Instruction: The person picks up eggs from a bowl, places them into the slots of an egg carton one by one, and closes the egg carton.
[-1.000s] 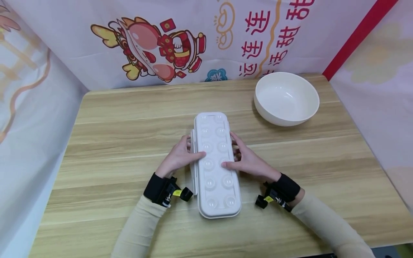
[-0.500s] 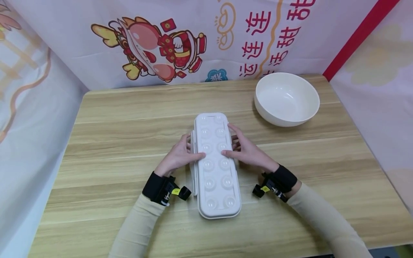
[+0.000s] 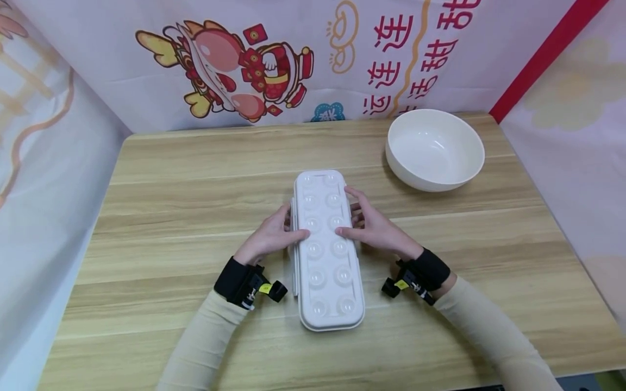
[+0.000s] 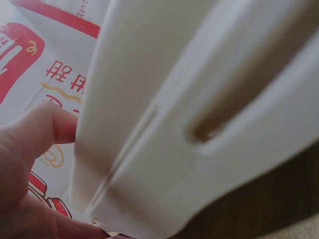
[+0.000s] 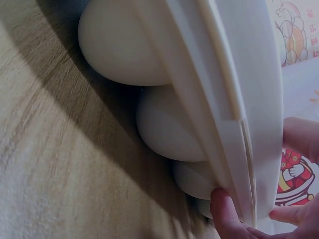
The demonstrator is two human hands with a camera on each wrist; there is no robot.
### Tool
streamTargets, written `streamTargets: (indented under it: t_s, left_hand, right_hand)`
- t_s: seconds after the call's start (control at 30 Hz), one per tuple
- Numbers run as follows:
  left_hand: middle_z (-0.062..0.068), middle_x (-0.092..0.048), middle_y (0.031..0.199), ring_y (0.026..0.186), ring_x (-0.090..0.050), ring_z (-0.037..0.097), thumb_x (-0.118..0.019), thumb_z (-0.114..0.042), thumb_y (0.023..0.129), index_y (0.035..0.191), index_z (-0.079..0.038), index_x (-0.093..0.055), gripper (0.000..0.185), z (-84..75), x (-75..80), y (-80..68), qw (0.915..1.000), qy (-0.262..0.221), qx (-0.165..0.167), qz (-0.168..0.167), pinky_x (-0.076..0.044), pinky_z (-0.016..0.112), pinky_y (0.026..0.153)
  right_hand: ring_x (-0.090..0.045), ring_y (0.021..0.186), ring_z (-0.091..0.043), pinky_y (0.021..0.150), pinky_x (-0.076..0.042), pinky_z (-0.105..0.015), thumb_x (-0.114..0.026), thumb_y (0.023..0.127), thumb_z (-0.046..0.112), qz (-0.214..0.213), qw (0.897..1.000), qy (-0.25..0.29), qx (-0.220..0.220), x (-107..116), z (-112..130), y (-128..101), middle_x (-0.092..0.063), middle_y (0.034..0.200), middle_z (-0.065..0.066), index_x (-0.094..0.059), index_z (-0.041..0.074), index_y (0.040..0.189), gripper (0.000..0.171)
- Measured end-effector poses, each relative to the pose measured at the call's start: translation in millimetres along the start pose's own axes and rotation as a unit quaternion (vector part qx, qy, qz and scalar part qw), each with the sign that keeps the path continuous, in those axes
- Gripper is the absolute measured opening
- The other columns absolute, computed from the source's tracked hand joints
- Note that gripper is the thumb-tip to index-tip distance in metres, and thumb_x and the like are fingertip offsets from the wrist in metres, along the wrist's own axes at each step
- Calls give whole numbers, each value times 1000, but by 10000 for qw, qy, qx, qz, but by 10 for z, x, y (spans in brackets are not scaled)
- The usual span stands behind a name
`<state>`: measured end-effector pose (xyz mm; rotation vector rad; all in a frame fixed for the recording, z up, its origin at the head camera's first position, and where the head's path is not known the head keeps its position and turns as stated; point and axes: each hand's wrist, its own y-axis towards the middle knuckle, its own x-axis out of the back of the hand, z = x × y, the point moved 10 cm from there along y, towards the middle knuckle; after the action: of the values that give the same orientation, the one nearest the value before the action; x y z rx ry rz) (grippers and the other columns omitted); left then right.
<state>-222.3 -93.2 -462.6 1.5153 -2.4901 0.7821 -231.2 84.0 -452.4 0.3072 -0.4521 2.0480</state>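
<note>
A white plastic egg box [image 3: 329, 265] lies lengthwise at the middle of the wooden table, its lid down and set with two rows of round domes. My left hand [image 3: 268, 234] grips its left edge, thumb on the lid and fingers at the side. Opposite, my right hand [image 3: 375, 230] holds the right edge with its thumb over the lid. The left wrist view shows a slotted handle strip [image 4: 164, 174] along the box's side. Rounded cups [image 5: 172, 124] bulge below the rim in the right wrist view. The box's contents are hidden.
A white bowl [image 3: 435, 157] stands at the back right of the wooden table [image 3: 186, 179]. Printed cloth [image 3: 293, 32] hangs behind the table's far edge.
My right hand has slid a little way up along the box's right edge, away from me, then stayed there. The left hand keeps its grip; box and bowl have stayed in place.
</note>
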Motion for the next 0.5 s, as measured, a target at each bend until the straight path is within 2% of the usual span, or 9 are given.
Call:
streamTargets:
  t_s: [0.13,0.33,0.5]
  left_hand:
    - [19,-57,120,104,-57,29,-67,-21,90,153,-6,-20,80,-50,-14,0,9995,124,-200,193,-51,39,83]
    - [15,-60,111,98,-58,26,-67,-22,91,153,-6,-19,81,-69,-10,-14,9986,363,-202,340,-50,37,81]
    - [14,-61,105,94,-58,26,-67,-22,90,151,-3,-24,77,-89,5,-19,9981,459,-236,344,-50,36,78]
  right_hand:
    - [-55,100,-28,85,-49,-41,-73,88,19,-10,9999,-76,64,0,32,3,-49,124,-18,-9,16,154,92]
    - [-55,99,-28,85,-49,-40,-73,88,19,13,9997,-216,141,-14,71,4,-48,124,-18,-10,14,154,92]
    - [-56,99,-28,84,-51,-40,-72,88,20,62,9988,-403,272,-25,107,11,-48,122,-19,-9,11,154,91]
